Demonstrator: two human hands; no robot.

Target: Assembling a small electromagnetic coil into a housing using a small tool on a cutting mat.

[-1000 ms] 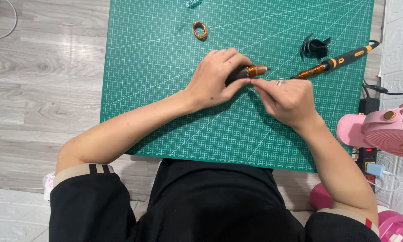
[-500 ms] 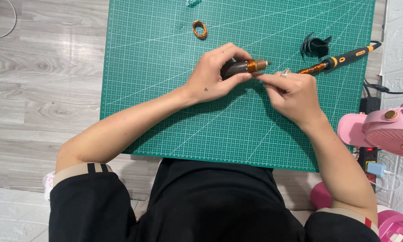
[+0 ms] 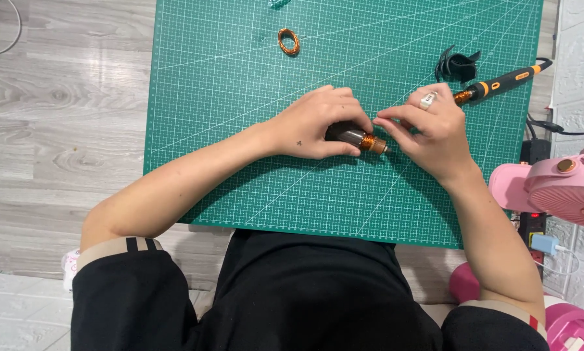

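At the far upper left of the frame a thin wire loop (image 3: 9, 32) lies on the grey wood floor (image 3: 64, 130). To its right a green cutting mat (image 3: 240, 182) fills the middle of the picture, and near its top edge sits a small copper coil (image 3: 289, 41), well apart from the hands. At the centre of the mat the left hand (image 3: 315, 123) is closed around a short dark cylinder (image 3: 350, 135), fingers curled over the top and the thumb under it, so only the right end shows, wound with copper wire. Just beside that end the right hand (image 3: 435, 133) has its fingers (image 3: 396, 123) pinched narrowly together at the copper winding; whether they grip a strand there is too small to tell. A pale ring shows on one finger of that hand. Behind the right hand, toward the upper right, a black and orange soldering iron (image 3: 500, 83) lies slantwise on the mat, its tip hidden by the hand, with a black clip-like piece (image 3: 457, 64) just above it. At the right edge stands a pink fan (image 3: 558, 188), off the mat, and a pink round object (image 3: 574, 325) sits in the lower right corner.
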